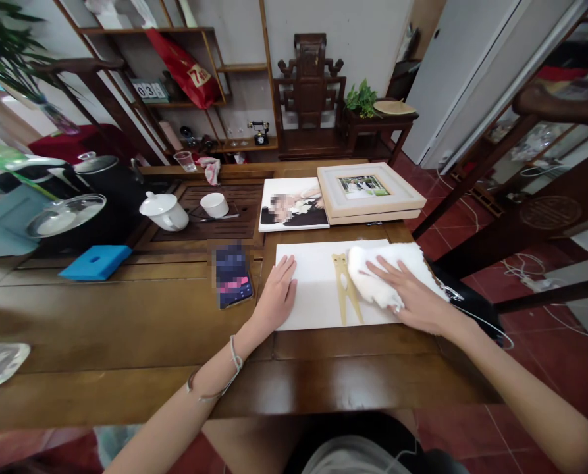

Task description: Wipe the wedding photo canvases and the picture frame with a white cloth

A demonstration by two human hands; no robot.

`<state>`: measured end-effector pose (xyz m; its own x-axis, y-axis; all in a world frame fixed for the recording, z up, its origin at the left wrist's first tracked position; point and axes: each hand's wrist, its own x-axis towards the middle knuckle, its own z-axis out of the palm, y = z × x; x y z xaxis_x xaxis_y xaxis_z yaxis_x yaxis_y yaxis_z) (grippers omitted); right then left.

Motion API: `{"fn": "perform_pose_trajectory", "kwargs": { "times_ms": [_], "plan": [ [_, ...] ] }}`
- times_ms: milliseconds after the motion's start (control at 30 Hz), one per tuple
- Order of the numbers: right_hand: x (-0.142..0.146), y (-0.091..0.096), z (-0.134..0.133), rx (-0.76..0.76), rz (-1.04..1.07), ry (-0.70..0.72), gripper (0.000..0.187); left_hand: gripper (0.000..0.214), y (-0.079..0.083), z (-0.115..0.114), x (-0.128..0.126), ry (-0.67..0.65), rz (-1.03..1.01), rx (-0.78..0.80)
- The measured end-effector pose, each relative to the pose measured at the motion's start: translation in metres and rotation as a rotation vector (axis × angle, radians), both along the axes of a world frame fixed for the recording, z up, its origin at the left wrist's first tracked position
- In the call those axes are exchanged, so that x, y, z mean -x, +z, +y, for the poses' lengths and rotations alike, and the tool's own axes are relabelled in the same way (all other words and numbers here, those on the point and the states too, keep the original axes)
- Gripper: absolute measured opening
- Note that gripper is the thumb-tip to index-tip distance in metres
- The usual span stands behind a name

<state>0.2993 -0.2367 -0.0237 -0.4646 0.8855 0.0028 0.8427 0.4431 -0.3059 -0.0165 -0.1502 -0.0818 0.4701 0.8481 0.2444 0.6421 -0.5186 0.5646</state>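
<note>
A flat white panel [313,286] lies on the wooden table in front of me. My left hand [278,289] rests over its left edge, fingers stretched out and holding nothing. On the panel's right part is a fluffy white cloth [373,280], bunched at its left side. My right hand [415,296] grips and presses this cloth, fingers spread over the top and thumb by its lower edge. Just left of the cloth, a yellow shape with an animal-like head and two long legs [343,289] shows on the panel; whether printed or loose, I cannot tell.
Behind the panel lie a photo print [294,204] and stacked pale frames [373,191]. A phone [232,273] lies left of my left hand. Farther left are a white lidded bowl [164,210], a white cup [214,205] and a blue block [95,262]. A dark chair [496,204] stands at right.
</note>
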Motion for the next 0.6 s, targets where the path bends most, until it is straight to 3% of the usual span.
{"fn": "perform_pose_trajectory", "kwargs": {
  "times_ms": [167,267,367,600],
  "plan": [
    [-0.005,-0.001,0.069,0.000,0.022,-0.044,0.080,0.047,-0.001,0.000,-0.001,-0.001,0.000,-0.005],
    [-0.008,-0.002,0.081,-0.008,0.038,-0.048,0.075,0.047,-0.002,0.001,-0.001,-0.003,0.004,0.000],
    [-0.009,-0.003,0.061,-0.007,0.061,-0.045,0.076,0.047,-0.003,0.001,0.000,-0.006,-0.003,0.001],
    [0.009,0.006,-0.039,0.051,0.001,0.013,0.087,0.048,-0.003,0.000,-0.001,0.000,-0.029,-0.016]
  ]
}}
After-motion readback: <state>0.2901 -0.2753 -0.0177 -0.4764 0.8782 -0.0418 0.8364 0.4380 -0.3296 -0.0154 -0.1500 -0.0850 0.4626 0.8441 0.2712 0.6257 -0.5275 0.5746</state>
